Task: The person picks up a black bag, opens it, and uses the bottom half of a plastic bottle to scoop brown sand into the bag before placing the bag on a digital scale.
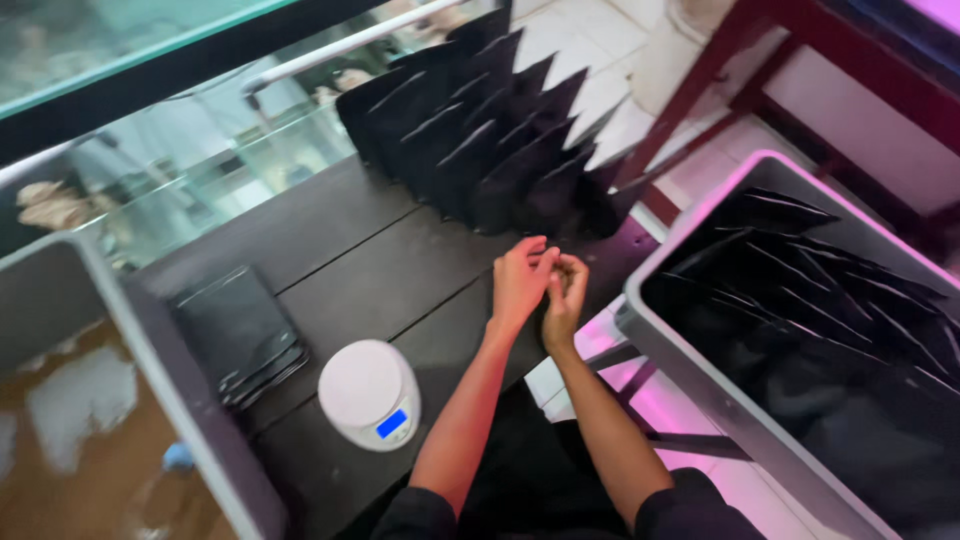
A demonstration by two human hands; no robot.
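Note:
My left hand [519, 280] and my right hand [565, 297] are pressed together over the dark tabletop [360, 250], fingers curled and touching each other. Whether they hold anything is hidden between the fingers. Just beyond them stands a row of upright black pouches [490, 140]. A white round scale [368, 393] with a lit blue display sits near my left forearm.
A grey bin [700, 400] on the right holds several black pouches. A flat stack of black pouches [240, 335] lies left of the scale. Another grey bin [150, 350] with brown contents stands at the left. A glass panel [200, 170] runs along the back.

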